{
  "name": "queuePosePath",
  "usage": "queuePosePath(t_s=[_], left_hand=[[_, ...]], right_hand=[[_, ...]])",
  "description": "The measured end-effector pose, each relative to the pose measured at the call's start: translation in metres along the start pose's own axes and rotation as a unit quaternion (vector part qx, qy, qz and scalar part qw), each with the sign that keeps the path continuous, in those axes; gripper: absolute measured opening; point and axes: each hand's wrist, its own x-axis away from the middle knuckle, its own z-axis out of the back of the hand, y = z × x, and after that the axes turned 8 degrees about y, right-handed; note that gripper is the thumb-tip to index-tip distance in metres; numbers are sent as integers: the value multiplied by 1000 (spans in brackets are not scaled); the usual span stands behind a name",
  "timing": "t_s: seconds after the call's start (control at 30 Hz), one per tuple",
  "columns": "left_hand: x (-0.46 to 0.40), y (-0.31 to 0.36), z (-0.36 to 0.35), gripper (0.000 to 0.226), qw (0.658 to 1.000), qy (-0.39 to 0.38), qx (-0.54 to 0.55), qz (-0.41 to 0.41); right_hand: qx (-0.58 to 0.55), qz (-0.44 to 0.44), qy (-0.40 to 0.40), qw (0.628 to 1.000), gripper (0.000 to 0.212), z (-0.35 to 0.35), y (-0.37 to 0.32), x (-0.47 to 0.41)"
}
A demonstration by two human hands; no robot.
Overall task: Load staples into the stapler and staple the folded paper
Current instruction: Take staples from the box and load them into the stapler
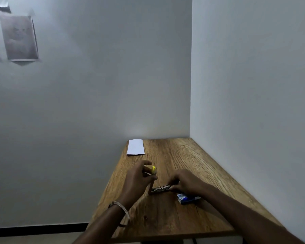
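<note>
The stapler [161, 188] lies opened on the wooden table [183, 159], its metal staple channel flat on the wood and its yellow top [153, 169] swung upright. My left hand [139, 178] grips the raised yellow top. My right hand [187, 182] pinches the right end of the metal channel; whether staples are in its fingers is too small to tell. A blue and white staple box [186, 199] rests just behind my right wrist. The folded white paper [135, 147] lies flat at the table's far left corner, apart from both hands.
The table stands in a corner, with a wall along its right edge [236, 120] and another behind it. Its left edge drops to the floor. Printed sheets [18, 36] hang on the far wall at upper left.
</note>
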Motion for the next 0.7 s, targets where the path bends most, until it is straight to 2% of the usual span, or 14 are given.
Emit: queuePosePath(t_s=[0.13,0.2,0.3,0.4,0.47,0.6,0.7], left_hand=[[6,0,-25,17,999,-33,-31,-22],[9,-3,-32,13,997,-34,-58,-26],[11,-7,-33,19,995,-32,-94,-30],[12,-8,-31,39,984,-64,-156,-58],[12,-8,-30,44,982,-71,-162,-67],[12,-5,-30,34,988,-63,-135,-33],[13,-3,-30,25,995,-36,-98,10]], right_hand=[[13,0,5,1000,24,-1,2,1],[18,1,13,1000,25,-2,4,1],[26,5,17,999,20,-4,6,1],[19,5,2,1000,16,-4,5,-1],[14,2,-15,1000,16,-3,2,-1],[-4,-9,-25,1000,17,-2,-3,-1],[-81,-43,-4,996,16,1,-9,0]])
